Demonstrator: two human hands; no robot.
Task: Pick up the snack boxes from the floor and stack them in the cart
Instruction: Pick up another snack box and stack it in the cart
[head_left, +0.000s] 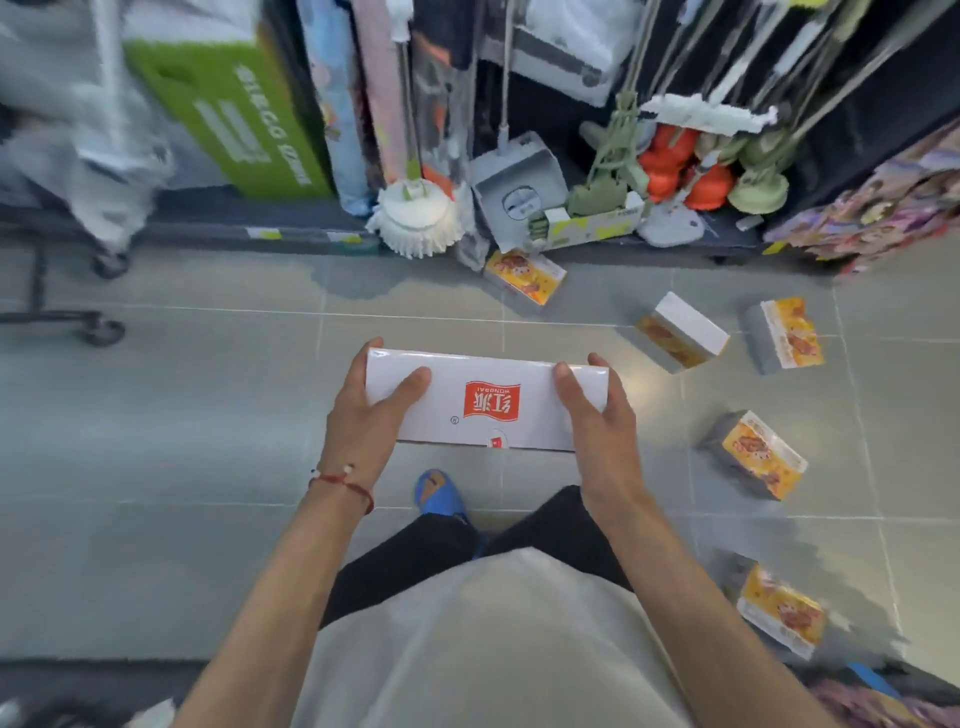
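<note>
I hold a long white snack box (485, 400) with a red logo level in front of me, above the grey floor. My left hand (371, 410) grips its left end and my right hand (597, 415) grips its right end. Several more snack boxes lie scattered on the floor to the right: one by the shelf base (524, 276), one tipped on its side (681, 331), one at the far right (787, 335), one nearer (758, 453), and one by my right elbow (779, 610). The cart (98, 327) shows only its wheels and frame at the far left.
A low dark shelf runs across the back, holding mops (415, 215), a grey dustpan (514, 187), orange and green cleaning tools (701, 182) and a green carton (234, 114). Colourful packets (883, 208) fill the right corner. My blue shoe (439, 493) is under the held box.
</note>
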